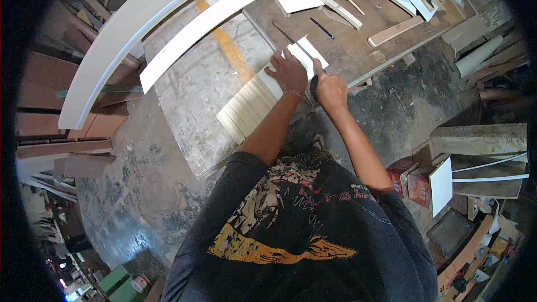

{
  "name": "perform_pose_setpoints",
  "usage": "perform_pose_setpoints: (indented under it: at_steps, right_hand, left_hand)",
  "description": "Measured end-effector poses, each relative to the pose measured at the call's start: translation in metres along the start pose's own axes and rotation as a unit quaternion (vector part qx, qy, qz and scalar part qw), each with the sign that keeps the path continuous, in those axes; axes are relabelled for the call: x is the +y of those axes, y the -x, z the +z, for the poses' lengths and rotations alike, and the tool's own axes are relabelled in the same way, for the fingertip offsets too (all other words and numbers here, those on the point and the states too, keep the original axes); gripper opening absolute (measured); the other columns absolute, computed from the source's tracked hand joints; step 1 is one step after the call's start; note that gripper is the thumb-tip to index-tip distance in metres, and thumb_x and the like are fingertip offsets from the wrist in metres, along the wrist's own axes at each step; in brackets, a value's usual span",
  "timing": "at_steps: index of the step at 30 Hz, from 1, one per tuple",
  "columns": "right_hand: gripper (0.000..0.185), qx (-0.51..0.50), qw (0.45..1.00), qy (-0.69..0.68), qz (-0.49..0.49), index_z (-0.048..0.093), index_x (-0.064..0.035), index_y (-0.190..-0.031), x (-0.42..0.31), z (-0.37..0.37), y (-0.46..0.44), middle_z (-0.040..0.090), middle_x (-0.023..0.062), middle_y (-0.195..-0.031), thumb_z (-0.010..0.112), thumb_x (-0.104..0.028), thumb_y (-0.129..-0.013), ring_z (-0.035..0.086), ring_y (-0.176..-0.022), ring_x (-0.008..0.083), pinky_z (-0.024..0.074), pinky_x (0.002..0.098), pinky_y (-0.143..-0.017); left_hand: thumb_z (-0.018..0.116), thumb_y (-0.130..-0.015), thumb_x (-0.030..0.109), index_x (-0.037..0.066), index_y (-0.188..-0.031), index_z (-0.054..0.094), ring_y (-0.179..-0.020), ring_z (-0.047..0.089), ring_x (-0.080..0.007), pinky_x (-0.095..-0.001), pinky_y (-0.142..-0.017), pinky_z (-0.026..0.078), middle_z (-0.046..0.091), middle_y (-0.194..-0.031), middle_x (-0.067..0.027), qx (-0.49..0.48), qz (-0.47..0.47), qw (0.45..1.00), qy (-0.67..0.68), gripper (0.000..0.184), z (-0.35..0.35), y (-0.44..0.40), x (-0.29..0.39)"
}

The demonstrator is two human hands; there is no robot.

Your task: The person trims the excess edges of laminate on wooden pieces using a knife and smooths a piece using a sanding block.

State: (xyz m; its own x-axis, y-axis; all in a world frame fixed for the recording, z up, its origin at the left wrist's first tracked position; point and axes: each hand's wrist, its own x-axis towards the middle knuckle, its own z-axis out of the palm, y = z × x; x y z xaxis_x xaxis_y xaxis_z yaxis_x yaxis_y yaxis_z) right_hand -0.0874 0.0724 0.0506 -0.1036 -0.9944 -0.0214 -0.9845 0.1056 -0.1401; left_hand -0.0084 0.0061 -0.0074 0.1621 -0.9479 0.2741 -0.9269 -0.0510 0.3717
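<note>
Head cam: R hand point(331, 90) is closed round the handle of what looks like a saw point(285, 32), blade set across the board point(249, 109), tip pointing fwd. L hand point(290, 72) lies w/ fingers spread, flat on the board just L of the blade, prob. to pin it; not wrapped round. Ribbed part runs back-L of L hand. Table point(352, 59) edge is near R hand; fwd-R of grip, some room btwn pencil point(322, 28) & blade.

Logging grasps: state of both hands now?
Left hand: open, resting on the white board.
Right hand: closed, holding a dark tool.
</note>
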Motion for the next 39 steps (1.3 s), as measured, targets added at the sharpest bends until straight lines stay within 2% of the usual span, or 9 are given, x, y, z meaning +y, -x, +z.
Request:
perform_pose_setpoints:
  at_steps: [2,5,8,11,17,26,29,35,39]
  right_hand:
    - [0.049,0.001,1.0,-0.007,0.0,0.029,-0.0137,-0.128,-0.002,-0.003,0.002,0.06,0.0194,-0.073,0.038,-0.007,-0.08,0.06,-0.067,0.0323,0.0475,0.0423,-0.058]
    - [0.053,0.02,0.999,-0.037,0.019,0.036,-0.0226,-0.125,-0.005,-0.006,0.005,0.059,0.0216,-0.074,0.043,-0.007,-0.075,0.059,-0.068,0.0354,0.0463,0.0438,-0.059]
    - [0.052,0.019,0.999,-0.046,-0.007,0.039,-0.0239,-0.123,-0.001,-0.016,0.003,0.059,0.0208,-0.075,0.045,-0.008,-0.074,0.059,-0.07,0.0351,0.0463,0.0439,-0.06]
    - [0.041,0.013,0.999,-0.051,-0.016,0.043,-0.0148,-0.12,0.002,-0.032,0.004,0.059,0.0199,-0.078,0.039,-0.008,-0.079,0.058,-0.074,0.0346,0.0456,0.0428,-0.061]
    - [0.03,-0.001,0.999,-0.045,-0.023,0.049,-0.011,-0.108,-0.003,-0.039,-0.002,0.059,0.0188,-0.081,0.039,-0.009,-0.079,0.059,-0.075,0.0343,0.0457,0.0444,-0.063]
    - [0.023,-0.015,0.999,-0.028,-0.033,0.051,-0.007,-0.098,-0.012,-0.065,-0.004,0.06,0.0178,-0.08,0.039,-0.009,-0.079,0.059,-0.076,0.0339,0.0461,0.0441,-0.064]
    - [0.024,-0.013,0.998,-0.025,-0.053,0.051,-0.0065,-0.1,-0.005,-0.06,-0.008,0.06,0.0185,-0.078,0.039,-0.009,-0.079,0.059,-0.075,0.0342,0.0459,0.0437,-0.064]
    - [0.04,0.031,0.996,-0.019,-0.079,0.042,-0.0101,-0.119,0.026,-0.024,-0.003,0.059,0.02,-0.075,0.042,-0.01,-0.078,0.058,-0.074,0.0359,0.0449,0.0444,-0.063]
    - [0.044,0.008,0.994,-0.108,-0.013,0.036,-0.0104,-0.123,0.028,-0.025,0.005,0.058,0.023,-0.074,0.043,-0.011,-0.079,0.057,-0.072,0.0387,0.0434,0.0467,-0.062]
  left_hand:
    - [0.043,-0.08,0.018,0.004,-0.112,0.042,-0.111,0.031,-0.0259,-0.0536,-0.09,0.02,0.036,-0.113,-0.0115,0.0,-0.001,1.0,0.019,0.035,-0.003,-0.002,0.001]
    - [0.042,-0.08,0.017,0.004,-0.109,0.044,-0.109,0.032,-0.0253,-0.0533,-0.09,0.02,0.038,-0.111,-0.0114,0.034,0.01,0.999,0.03,0.032,0.0,0.0,-0.001]
    - [0.042,-0.08,0.017,0.004,-0.107,0.045,-0.107,0.035,-0.0248,-0.0534,-0.089,0.021,0.04,-0.108,-0.0104,0.036,0.008,0.999,0.026,0.031,-0.001,-0.001,0.0]
    - [0.043,-0.08,0.018,0.004,-0.107,0.046,-0.104,0.037,-0.0246,-0.0535,-0.089,0.021,0.042,-0.104,-0.0095,0.059,0.008,0.996,0.073,0.03,0.009,-0.004,-0.002]
    - [0.044,-0.079,0.018,0.006,-0.104,0.048,-0.102,0.038,-0.0239,-0.0531,-0.088,0.023,0.043,-0.102,-0.0085,0.089,0.004,0.994,0.068,0.027,0.015,-0.005,-0.002]
    - [0.047,-0.077,0.018,0.005,-0.099,0.049,-0.101,0.039,-0.0224,-0.0522,-0.088,0.022,0.043,-0.1,-0.0072,0.123,0.024,0.992,0.021,0.026,-0.001,-0.003,0.002]
    - [0.047,-0.077,0.019,0.004,-0.099,0.049,-0.102,0.039,-0.0227,-0.0531,-0.089,0.022,0.044,-0.1,-0.0079,0.114,0.035,0.991,0.064,0.027,-0.009,-0.001,0.001]
    - [0.049,-0.077,0.021,0.004,-0.103,0.048,-0.102,0.039,-0.0223,-0.0545,-0.091,0.021,0.044,-0.1,-0.0086,0.103,0.036,0.993,0.053,0.032,-0.004,-0.001,0.002]
    - [0.049,-0.077,0.022,0.005,-0.105,0.048,-0.101,0.04,-0.0217,-0.053,-0.091,0.022,0.045,-0.1,-0.0084,0.126,0.047,0.991,0.02,0.032,-0.001,-0.002,0.002]
